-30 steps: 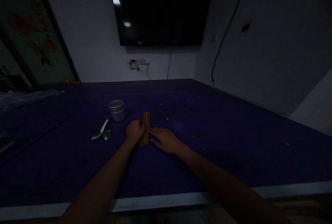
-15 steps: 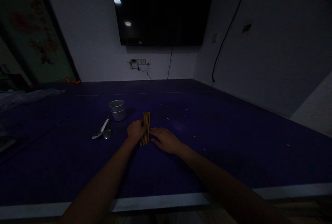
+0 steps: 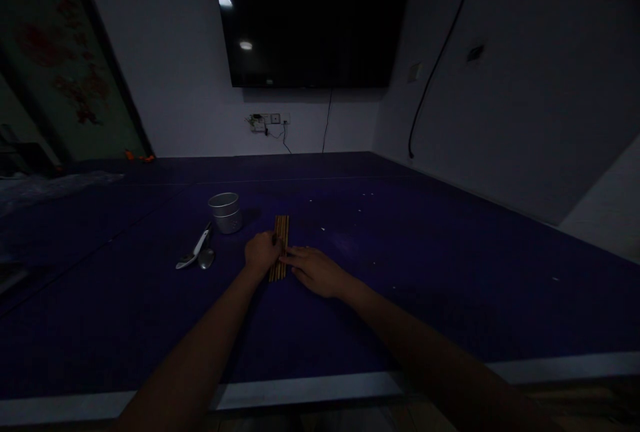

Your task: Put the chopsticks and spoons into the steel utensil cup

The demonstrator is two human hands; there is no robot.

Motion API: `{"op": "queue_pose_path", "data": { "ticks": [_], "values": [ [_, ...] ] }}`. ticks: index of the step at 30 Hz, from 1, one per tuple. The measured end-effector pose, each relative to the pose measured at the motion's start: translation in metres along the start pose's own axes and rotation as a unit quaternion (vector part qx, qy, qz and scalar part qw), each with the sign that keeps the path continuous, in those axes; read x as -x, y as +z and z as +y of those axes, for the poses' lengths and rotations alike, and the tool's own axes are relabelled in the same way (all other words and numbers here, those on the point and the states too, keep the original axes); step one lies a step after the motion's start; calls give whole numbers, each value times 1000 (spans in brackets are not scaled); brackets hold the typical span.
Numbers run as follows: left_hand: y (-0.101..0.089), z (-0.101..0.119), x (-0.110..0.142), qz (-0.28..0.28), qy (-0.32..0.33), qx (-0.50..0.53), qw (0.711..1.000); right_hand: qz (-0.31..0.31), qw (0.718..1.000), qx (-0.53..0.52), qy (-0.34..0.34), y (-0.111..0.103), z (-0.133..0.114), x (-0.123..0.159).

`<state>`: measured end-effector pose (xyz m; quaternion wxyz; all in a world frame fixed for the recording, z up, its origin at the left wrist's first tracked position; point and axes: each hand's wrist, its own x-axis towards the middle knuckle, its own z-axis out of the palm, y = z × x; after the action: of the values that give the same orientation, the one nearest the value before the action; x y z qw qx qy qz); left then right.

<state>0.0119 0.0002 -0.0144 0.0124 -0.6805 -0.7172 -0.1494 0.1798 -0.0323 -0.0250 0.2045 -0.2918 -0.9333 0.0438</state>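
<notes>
Several wooden chopsticks (image 3: 281, 225) lie side by side on the purple tabletop, pointing away from me. My left hand (image 3: 260, 252) is closed at their left side, its fingers curled and its thumb side over the sticks. Part of the bundle is hidden under it. From the right, my right hand (image 3: 315, 271) lies low with fingers stretched out, fingertips touching the right edge of the chopsticks. To the left of my hands stands a grey metal cup (image 3: 226, 214). In front of it lie a white spoon (image 3: 195, 251) and a metal spoon (image 3: 206, 259).
Small white scraps dot the purple table (image 3: 425, 272) on the right. Clear plastic wrap (image 3: 60, 185) lies at the far left. A large dark television (image 3: 315, 19) hangs on the back wall above sockets (image 3: 273, 119) with cables. The table's pale front edge (image 3: 310, 389) is near me.
My right hand has shifted slightly left, its fingertips now reaching onto the chopsticks. My left hand and the bundle look nearly unchanged.
</notes>
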Motion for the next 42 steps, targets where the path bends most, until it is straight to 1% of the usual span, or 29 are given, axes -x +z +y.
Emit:
{"op": "queue_pose_path", "data": {
  "ticks": [8, 14, 19, 32, 42],
  "values": [
    [1, -1, -1, -4, -1, 3, 1000, -9, 999, -3, -35, -3, -2, -1],
    [0, 0, 0, -1, 0, 1, 1000, -21, 999, 0, -24, 1, 1, -1],
    [0, 1, 0, -2, -6, -1, 1000, -13, 999, -1, -40, 3, 2, -2],
    [-1, 1, 0, -7, 1, 1, 1000, -2, 1000, -4, -30, 0, -1, 0],
    [-1, 1, 0, -4, 2, -2, 1000, 8, 1000, 6, -15, 5, 3, -1]
  ]
}}
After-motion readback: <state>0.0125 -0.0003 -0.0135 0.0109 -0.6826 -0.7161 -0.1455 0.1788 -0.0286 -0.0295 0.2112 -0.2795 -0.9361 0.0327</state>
